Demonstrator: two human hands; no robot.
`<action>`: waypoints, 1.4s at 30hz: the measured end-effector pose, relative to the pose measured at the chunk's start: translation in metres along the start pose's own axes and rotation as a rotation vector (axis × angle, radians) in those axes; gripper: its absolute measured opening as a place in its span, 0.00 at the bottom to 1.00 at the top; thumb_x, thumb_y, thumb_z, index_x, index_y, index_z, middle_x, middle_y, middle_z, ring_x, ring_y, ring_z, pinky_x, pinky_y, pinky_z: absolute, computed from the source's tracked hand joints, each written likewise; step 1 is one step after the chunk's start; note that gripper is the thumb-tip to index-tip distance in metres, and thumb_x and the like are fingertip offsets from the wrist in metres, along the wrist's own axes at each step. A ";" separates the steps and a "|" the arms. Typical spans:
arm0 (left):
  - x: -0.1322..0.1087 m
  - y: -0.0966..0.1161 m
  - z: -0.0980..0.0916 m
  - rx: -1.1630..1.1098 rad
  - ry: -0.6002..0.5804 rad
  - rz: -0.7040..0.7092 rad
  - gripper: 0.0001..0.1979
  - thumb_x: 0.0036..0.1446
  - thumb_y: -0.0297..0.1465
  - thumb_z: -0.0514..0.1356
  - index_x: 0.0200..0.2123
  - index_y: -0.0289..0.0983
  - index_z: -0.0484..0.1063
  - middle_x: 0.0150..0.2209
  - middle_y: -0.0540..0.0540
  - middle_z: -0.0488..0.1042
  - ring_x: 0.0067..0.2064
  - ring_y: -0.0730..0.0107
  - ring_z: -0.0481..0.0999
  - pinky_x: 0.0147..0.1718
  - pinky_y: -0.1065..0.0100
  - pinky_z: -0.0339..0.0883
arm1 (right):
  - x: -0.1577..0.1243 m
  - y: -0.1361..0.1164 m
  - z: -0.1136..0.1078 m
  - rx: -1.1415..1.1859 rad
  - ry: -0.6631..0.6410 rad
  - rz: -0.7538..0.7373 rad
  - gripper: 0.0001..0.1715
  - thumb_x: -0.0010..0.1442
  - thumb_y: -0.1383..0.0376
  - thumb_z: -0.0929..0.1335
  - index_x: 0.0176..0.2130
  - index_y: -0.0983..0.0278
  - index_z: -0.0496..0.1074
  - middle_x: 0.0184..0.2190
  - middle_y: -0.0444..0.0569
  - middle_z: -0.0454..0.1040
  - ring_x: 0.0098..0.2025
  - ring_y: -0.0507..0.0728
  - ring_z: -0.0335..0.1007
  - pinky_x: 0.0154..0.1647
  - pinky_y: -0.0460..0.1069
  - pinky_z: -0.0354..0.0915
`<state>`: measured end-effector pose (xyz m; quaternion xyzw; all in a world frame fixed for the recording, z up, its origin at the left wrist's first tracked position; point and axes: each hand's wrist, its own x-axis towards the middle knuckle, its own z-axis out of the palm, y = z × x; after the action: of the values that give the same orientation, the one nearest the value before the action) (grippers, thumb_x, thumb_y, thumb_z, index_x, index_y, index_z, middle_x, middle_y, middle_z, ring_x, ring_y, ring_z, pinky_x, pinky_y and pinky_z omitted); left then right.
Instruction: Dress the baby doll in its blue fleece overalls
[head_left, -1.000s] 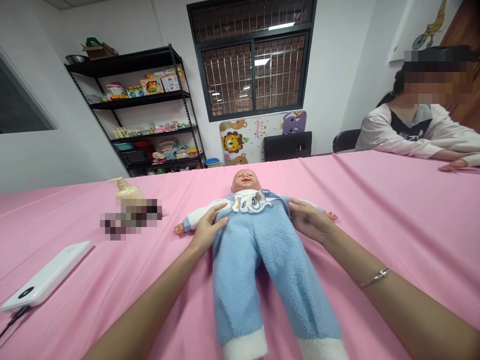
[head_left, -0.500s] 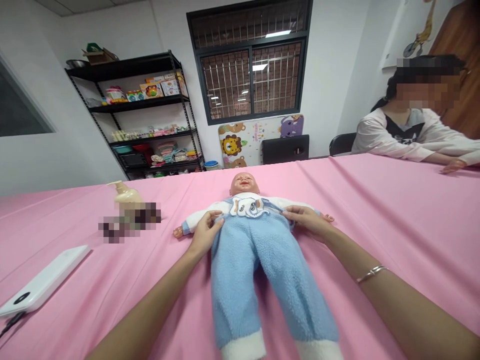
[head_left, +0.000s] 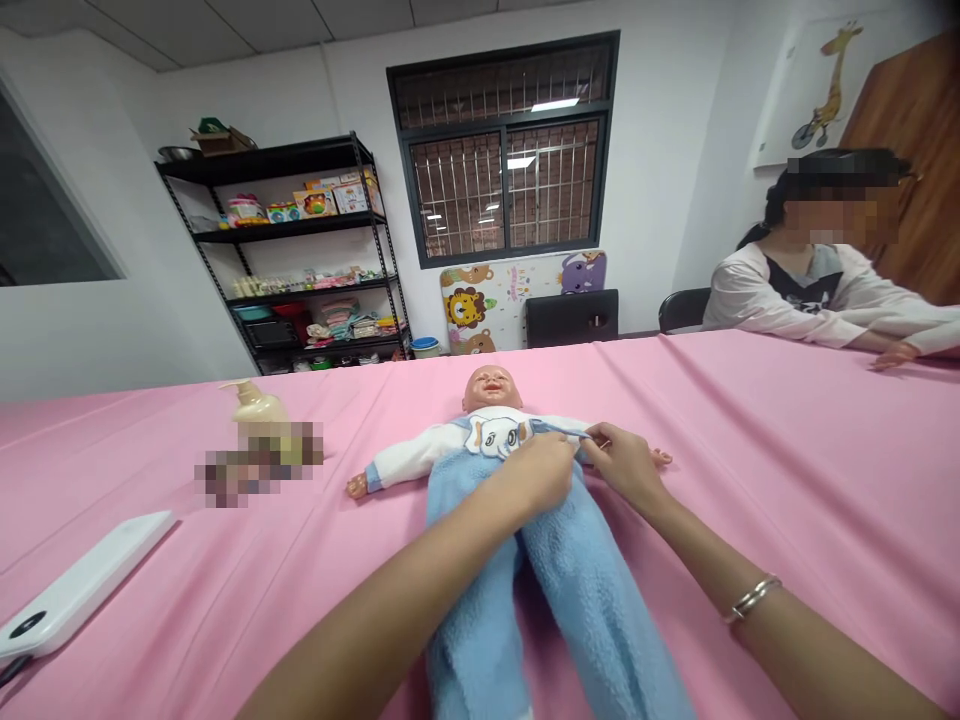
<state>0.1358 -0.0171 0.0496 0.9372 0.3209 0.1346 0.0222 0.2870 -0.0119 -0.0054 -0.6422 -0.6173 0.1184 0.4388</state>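
Note:
A baby doll (head_left: pixel 491 388) lies on its back, arms spread, head away from me. It wears a white top and fluffy light-blue overalls (head_left: pixel 480 610) with an elephant face on the chest. My left hand (head_left: pixel 541 472) reaches across the doll's front, its fingers curled at the bib beside the elephant; its fingertips are partly hidden behind the hand. My right hand (head_left: pixel 621 462), with a silver bangle (head_left: pixel 752 598) on the wrist, pinches a blue strap (head_left: pixel 561 429) of the overalls at the doll's side and pulls it slightly taut.
A pink cloth (head_left: pixel 795 500) covers the table. On the left stand a beige pump bottle (head_left: pixel 256 402) and a white device (head_left: pixel 90 580) with a cable. A person in a pale jacket (head_left: pixel 750 290) sits at the far right. Shelves (head_left: pixel 292 230) stand behind.
My left hand has moved right, from the side of the overalls across to the bib. My right hand has lifted the strap outward. The view has tilted up a little.

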 end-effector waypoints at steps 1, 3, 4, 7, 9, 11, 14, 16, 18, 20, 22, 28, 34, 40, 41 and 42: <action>0.007 -0.002 0.004 0.066 0.003 -0.050 0.15 0.50 0.20 0.47 0.37 0.27 0.70 0.40 0.32 0.70 0.45 0.56 0.69 0.47 0.57 0.62 | 0.001 -0.001 -0.002 -0.010 -0.001 -0.029 0.11 0.52 0.60 0.61 0.29 0.63 0.69 0.24 0.47 0.72 0.28 0.56 0.67 0.33 0.51 0.59; 0.015 -0.008 0.011 0.160 0.113 -0.151 0.18 0.50 0.19 0.47 0.44 0.22 0.66 0.46 0.26 0.66 0.50 0.52 0.66 0.49 0.55 0.59 | 0.004 0.004 -0.010 -0.077 -0.074 -0.123 0.17 0.51 0.55 0.62 0.37 0.62 0.69 0.33 0.50 0.74 0.37 0.59 0.68 0.38 0.52 0.60; 0.016 -0.010 0.014 0.186 0.195 -0.188 0.20 0.50 0.19 0.46 0.47 0.20 0.63 0.49 0.24 0.63 0.53 0.51 0.63 0.51 0.55 0.57 | 0.006 0.010 -0.015 -0.148 -0.121 -0.162 0.23 0.48 0.53 0.65 0.41 0.62 0.68 0.39 0.52 0.73 0.42 0.62 0.67 0.41 0.53 0.60; 0.013 -0.015 0.021 0.251 0.358 -0.209 0.24 0.53 0.19 0.43 0.55 0.22 0.54 0.55 0.26 0.57 0.56 0.58 0.61 0.55 0.58 0.55 | 0.012 0.043 -0.029 -0.372 -0.189 -0.103 0.43 0.37 0.50 0.70 0.50 0.63 0.63 0.48 0.57 0.68 0.49 0.69 0.62 0.43 0.56 0.59; 0.010 -0.015 0.023 0.322 0.386 -0.186 0.24 0.55 0.20 0.42 0.57 0.25 0.52 0.57 0.30 0.56 0.54 0.62 0.63 0.53 0.62 0.57 | 0.015 0.065 -0.034 -0.389 -0.234 0.008 0.36 0.39 0.50 0.69 0.46 0.64 0.66 0.42 0.57 0.71 0.42 0.66 0.67 0.37 0.53 0.61; 0.008 -0.013 0.024 0.392 0.400 -0.174 0.24 0.57 0.22 0.42 0.57 0.26 0.52 0.58 0.31 0.55 0.52 0.64 0.66 0.51 0.66 0.60 | 0.017 0.077 -0.035 -0.351 -0.243 0.056 0.28 0.41 0.51 0.68 0.39 0.64 0.69 0.36 0.55 0.72 0.36 0.63 0.69 0.32 0.51 0.61; 0.008 -0.010 0.024 0.468 0.434 -0.205 0.23 0.58 0.24 0.43 0.57 0.25 0.53 0.58 0.31 0.55 0.51 0.65 0.67 0.50 0.67 0.61 | 0.018 0.068 -0.033 -0.210 -0.110 0.044 0.22 0.40 0.57 0.68 0.36 0.65 0.69 0.33 0.54 0.71 0.33 0.60 0.68 0.30 0.50 0.62; 0.008 -0.008 0.024 0.509 0.447 -0.233 0.23 0.58 0.24 0.44 0.56 0.25 0.53 0.58 0.30 0.54 0.50 0.64 0.68 0.49 0.68 0.62 | 0.018 0.051 -0.032 -0.004 0.013 0.045 0.23 0.40 0.60 0.69 0.39 0.64 0.68 0.31 0.51 0.71 0.33 0.58 0.69 0.31 0.50 0.64; 0.008 -0.006 0.023 0.537 0.450 -0.233 0.23 0.58 0.24 0.43 0.57 0.25 0.53 0.58 0.30 0.55 0.48 0.65 0.69 0.47 0.69 0.64 | 0.016 0.032 -0.033 0.243 0.122 0.065 0.28 0.41 0.61 0.70 0.44 0.63 0.66 0.32 0.49 0.71 0.35 0.58 0.70 0.33 0.50 0.67; 0.007 -0.004 0.022 0.557 0.454 -0.201 0.22 0.59 0.24 0.43 0.57 0.26 0.53 0.57 0.31 0.56 0.47 0.67 0.70 0.45 0.70 0.65 | 0.014 0.016 -0.032 0.439 0.229 0.057 0.33 0.41 0.59 0.71 0.48 0.62 0.63 0.40 0.51 0.69 0.39 0.58 0.70 0.37 0.52 0.68; 0.005 -0.003 0.021 0.577 0.467 -0.160 0.22 0.60 0.25 0.42 0.57 0.28 0.54 0.57 0.33 0.58 0.46 0.68 0.71 0.43 0.72 0.66 | 0.011 0.005 -0.027 0.541 0.302 -0.009 0.36 0.44 0.57 0.71 0.51 0.60 0.60 0.49 0.52 0.65 0.44 0.59 0.68 0.41 0.54 0.69; 0.001 -0.003 0.018 0.656 0.528 -0.051 0.22 0.60 0.26 0.41 0.57 0.29 0.53 0.58 0.35 0.57 0.46 0.70 0.71 0.44 0.72 0.65 | -0.002 -0.013 -0.001 0.468 0.099 -0.189 0.30 0.51 0.59 0.66 0.53 0.60 0.59 0.53 0.52 0.64 0.52 0.60 0.63 0.53 0.57 0.61; 0.004 -0.006 0.019 0.663 0.501 0.045 0.21 0.60 0.25 0.42 0.56 0.25 0.53 0.54 0.33 0.61 0.53 0.67 0.64 0.54 0.66 0.55 | -0.007 -0.026 0.000 0.576 -0.173 -0.131 0.22 0.51 0.60 0.65 0.46 0.64 0.69 0.44 0.50 0.72 0.47 0.60 0.66 0.50 0.55 0.62; 0.003 -0.002 0.016 0.526 0.357 -0.080 0.16 0.59 0.27 0.45 0.49 0.31 0.62 0.38 0.41 0.71 0.40 0.65 0.71 0.39 0.65 0.65 | -0.009 -0.030 -0.008 0.757 -0.290 -0.019 0.12 0.48 0.62 0.66 0.34 0.65 0.71 0.31 0.45 0.73 0.37 0.55 0.67 0.42 0.49 0.63; 0.003 -0.001 0.014 0.514 0.339 -0.114 0.17 0.59 0.27 0.46 0.50 0.31 0.61 0.37 0.41 0.71 0.39 0.64 0.71 0.37 0.64 0.65 | -0.009 -0.031 -0.008 0.741 -0.286 -0.012 0.10 0.47 0.63 0.67 0.31 0.65 0.71 0.28 0.44 0.72 0.34 0.53 0.67 0.39 0.48 0.63; 0.002 0.001 0.013 0.504 0.316 -0.143 0.17 0.59 0.27 0.46 0.51 0.31 0.60 0.37 0.41 0.71 0.38 0.63 0.71 0.36 0.64 0.65 | -0.010 -0.032 -0.008 0.726 -0.279 -0.004 0.08 0.46 0.64 0.67 0.29 0.66 0.70 0.26 0.44 0.71 0.32 0.52 0.66 0.37 0.47 0.63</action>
<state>0.1417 -0.0160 0.0380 0.8556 0.4089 0.1932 -0.2517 0.2689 -0.0289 0.0181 -0.4215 -0.5900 0.4146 0.5498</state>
